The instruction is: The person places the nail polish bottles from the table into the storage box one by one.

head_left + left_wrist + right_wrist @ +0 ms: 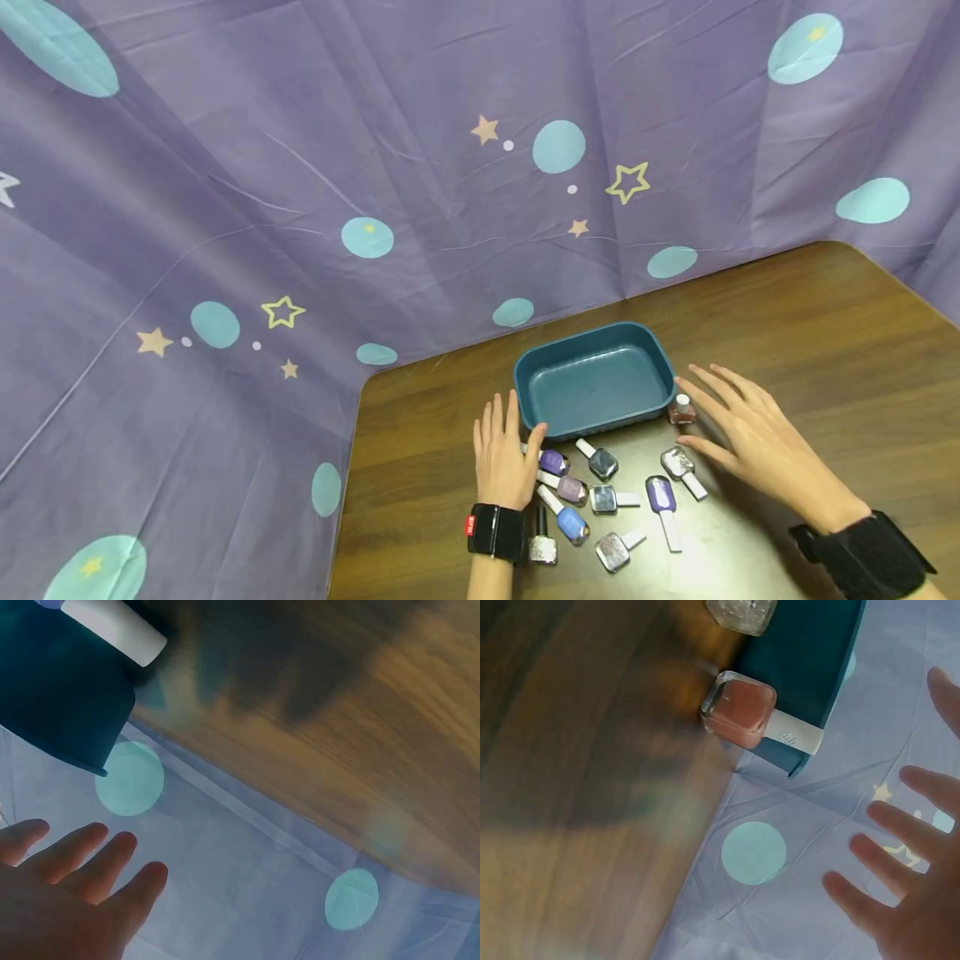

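A teal plastic tray (551, 421) stands near the table's back edge with nothing in it. My left hand (504, 467) spreads flat at the tray's left front corner, beside a purple nail polish bottle (555, 463). On the other side, my right hand (757, 442) has its fingers extended, holding nothing. Its fingertips are nearest the tray's right front corner and a reddish-brown nail polish bottle (742, 711), which stands upright with a white cap. Whether either hand touches the tray is unclear. A silver glitter nail polish bottle (678, 463) lies below the right thumb.
Several more nail polish bottles lie before the tray, among them a mauve one (572, 490), a blue one (573, 526), a violet one (661, 493) and a dark grey one (603, 464). A black-capped glitter bottle (543, 550) is near the left wrist. A purple curtain (450, 208) hangs behind the wooden table (825, 333).
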Available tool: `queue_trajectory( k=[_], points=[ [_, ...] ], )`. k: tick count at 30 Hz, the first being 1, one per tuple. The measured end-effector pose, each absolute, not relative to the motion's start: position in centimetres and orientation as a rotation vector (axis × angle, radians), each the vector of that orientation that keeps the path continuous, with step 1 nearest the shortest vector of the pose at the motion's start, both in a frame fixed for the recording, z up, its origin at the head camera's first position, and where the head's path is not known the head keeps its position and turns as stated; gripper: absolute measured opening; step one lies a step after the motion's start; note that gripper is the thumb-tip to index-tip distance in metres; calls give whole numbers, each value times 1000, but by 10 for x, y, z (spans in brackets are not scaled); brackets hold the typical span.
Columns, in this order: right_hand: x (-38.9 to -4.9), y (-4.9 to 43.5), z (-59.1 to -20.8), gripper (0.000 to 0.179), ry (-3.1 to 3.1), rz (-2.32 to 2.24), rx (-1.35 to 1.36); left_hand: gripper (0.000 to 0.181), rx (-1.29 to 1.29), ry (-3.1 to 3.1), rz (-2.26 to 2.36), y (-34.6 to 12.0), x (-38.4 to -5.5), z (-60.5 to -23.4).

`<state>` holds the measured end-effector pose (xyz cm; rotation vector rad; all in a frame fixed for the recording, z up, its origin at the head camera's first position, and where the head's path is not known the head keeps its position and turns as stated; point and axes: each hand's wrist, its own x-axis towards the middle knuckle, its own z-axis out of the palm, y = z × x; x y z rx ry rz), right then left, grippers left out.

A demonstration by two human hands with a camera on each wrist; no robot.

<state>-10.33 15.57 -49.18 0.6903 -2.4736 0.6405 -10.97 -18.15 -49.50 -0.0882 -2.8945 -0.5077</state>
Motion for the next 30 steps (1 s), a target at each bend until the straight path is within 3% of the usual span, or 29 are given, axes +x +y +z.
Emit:
queue_trajectory(
  k=[10,19,30],
  points=[
    [-96,160,-502,69,-2559,680,659,77,-67,-2868,-664,-176,-144,-496],
    [-76,166,-539,66,-2611,606,631,71,66,-2869,-996,-171,-143,-512],
    [-89,166,-553,35,-2583,551,702,67,-35,-2771,-981,-167,-161,-531]
  ],
)
